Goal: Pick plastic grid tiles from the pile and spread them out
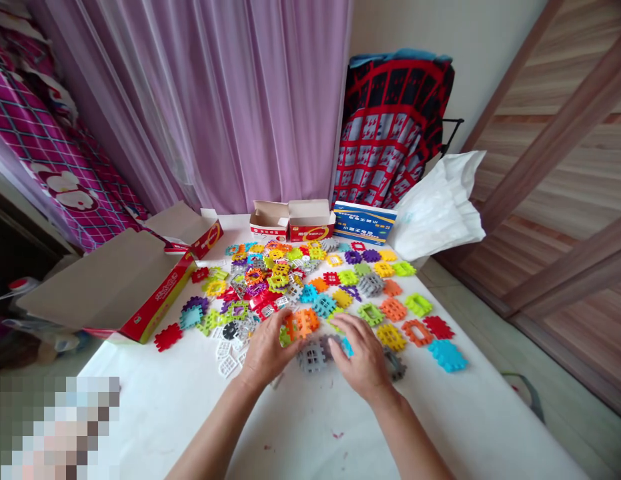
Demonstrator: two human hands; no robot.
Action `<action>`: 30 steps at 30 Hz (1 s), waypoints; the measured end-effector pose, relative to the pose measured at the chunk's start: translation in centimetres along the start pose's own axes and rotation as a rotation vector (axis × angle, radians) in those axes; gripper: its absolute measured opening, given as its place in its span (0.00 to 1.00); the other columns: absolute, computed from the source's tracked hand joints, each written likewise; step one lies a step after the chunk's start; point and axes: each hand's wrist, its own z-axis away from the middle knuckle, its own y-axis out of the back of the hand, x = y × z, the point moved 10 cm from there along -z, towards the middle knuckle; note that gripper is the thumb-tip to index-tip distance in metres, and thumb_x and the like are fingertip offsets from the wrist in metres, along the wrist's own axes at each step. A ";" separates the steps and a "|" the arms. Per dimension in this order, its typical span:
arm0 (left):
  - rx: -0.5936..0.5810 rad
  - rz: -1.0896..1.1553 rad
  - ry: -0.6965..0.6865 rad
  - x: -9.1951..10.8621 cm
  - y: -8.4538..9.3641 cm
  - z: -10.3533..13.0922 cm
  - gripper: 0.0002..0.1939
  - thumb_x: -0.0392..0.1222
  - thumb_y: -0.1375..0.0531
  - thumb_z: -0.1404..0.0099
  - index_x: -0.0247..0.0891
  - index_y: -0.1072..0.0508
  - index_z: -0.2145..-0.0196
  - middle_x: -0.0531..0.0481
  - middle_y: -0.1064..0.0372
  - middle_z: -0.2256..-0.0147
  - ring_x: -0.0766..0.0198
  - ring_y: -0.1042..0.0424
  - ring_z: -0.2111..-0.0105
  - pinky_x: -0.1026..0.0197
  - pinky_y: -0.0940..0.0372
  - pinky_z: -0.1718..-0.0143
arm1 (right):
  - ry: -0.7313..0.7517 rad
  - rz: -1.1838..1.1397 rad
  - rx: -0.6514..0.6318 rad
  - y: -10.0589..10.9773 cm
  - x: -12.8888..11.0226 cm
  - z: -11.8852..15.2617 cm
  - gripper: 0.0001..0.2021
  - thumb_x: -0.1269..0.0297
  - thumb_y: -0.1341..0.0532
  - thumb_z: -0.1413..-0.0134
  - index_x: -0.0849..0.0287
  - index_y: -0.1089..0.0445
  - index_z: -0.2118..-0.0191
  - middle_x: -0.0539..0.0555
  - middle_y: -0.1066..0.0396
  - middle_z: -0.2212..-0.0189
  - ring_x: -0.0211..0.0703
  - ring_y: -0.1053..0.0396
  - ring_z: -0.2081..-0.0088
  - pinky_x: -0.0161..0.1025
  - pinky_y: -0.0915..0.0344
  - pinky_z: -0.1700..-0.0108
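Note:
My left hand (267,350) has its thumb and fingers around the left edge of an orange notched plastic piece (306,323), with some green showing beside it. Facing it, my right hand (363,357) is open, its thumb and fingers apart, over a few pieces it partly hides. Between the hands, on the near side, lies a grey window-like piece (313,358). White window-like pieces (229,363) lie left of my left hand, and a dark grey piece (394,365) is partly behind my right hand. A yellow piece (391,337) lies just beyond it.
A colourful heap (263,280) covers the middle of the white table (300,427). Open red boxes (163,300) stand at left, with small boxes (310,223) and a blue box (365,223) at the back. A white bag (440,203) stands back right. Blurred squares cover the lower left.

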 end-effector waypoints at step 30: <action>-0.348 -0.289 -0.379 3.4 -3.1 -3.2 0.25 0.32 0.48 0.33 0.58 0.27 0.46 0.47 0.32 0.44 0.54 0.33 0.46 0.47 0.37 0.45 | -0.053 0.055 -0.094 0.9 7.2 -0.1 0.16 0.66 0.37 0.44 0.57 0.33 0.50 0.59 0.25 0.52 0.51 0.28 0.51 0.49 0.30 0.50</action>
